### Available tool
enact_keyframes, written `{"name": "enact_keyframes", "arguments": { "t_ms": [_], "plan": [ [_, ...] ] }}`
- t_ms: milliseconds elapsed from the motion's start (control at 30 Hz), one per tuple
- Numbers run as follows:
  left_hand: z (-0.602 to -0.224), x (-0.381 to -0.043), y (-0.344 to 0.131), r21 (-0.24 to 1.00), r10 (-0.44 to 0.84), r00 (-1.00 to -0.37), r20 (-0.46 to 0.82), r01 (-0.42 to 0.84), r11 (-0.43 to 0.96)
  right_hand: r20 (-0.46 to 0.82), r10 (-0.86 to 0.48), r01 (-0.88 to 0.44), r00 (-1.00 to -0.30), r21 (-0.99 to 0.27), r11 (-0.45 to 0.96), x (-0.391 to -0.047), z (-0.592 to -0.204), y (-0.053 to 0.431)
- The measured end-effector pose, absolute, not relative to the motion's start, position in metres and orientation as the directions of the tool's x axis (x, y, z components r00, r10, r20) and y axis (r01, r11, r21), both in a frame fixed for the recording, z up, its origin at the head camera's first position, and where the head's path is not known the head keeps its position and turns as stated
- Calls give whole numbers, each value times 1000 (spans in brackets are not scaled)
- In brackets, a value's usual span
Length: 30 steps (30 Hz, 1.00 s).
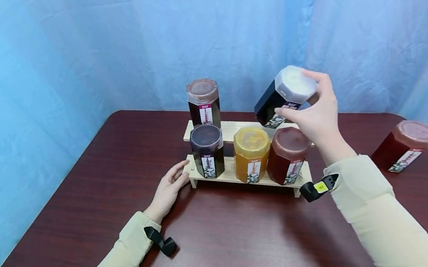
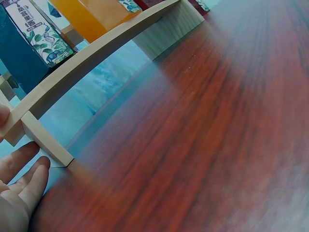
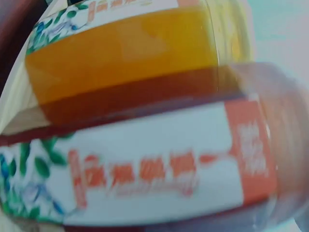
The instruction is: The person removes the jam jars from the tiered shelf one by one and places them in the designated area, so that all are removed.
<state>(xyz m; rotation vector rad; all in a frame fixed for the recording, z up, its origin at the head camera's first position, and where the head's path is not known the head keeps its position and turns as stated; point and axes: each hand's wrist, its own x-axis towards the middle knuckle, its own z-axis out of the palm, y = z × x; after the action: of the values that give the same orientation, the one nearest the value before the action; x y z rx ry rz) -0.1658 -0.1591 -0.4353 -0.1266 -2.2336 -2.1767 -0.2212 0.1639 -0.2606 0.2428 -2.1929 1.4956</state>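
My right hand (image 1: 318,109) grips a dark jar (image 1: 268,102) by its pale lid, thumb on the near side and fingers on the far side. That jar is tilted above the back right of the two-tier wooden rack (image 1: 235,129). My left hand (image 1: 168,188) holds the rack's lower left corner; in the left wrist view its fingers (image 2: 36,181) lie by the wooden leg (image 2: 48,140). On the lower tier stand a dark purple jar (image 1: 207,150), a yellow jar (image 1: 250,154) and a red jar (image 1: 288,157). A brown-lidded jar (image 1: 204,100) occupies the upper tier's left end.
Another red jar (image 1: 403,147) stands on the dark red wooden table (image 1: 249,237), to the right of the rack. Blue cloth (image 1: 195,27) hangs behind the table and along its left side. In the right wrist view, the red jar's label (image 3: 145,169) fills the foreground.
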Motion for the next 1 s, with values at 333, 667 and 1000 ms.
{"name": "enact_keyframes", "arguments": {
  "t_ms": [333, 667, 1000],
  "plan": [
    [-437, -165, -162, 997, 46, -997, 68, 69, 19, 543, 223, -449, -809, -817, 360, -221, -275, 197],
    [-436, -164, -164, 997, 43, -996, 74, 74, 4, 535, 246, -395, -808, -803, 446, -211, -282, 231],
    [-436, -164, -162, 997, 48, -996, 71, 72, 20, 439, 259, -259, -860, -814, 520, -198, -297, 264]
  ]
}}
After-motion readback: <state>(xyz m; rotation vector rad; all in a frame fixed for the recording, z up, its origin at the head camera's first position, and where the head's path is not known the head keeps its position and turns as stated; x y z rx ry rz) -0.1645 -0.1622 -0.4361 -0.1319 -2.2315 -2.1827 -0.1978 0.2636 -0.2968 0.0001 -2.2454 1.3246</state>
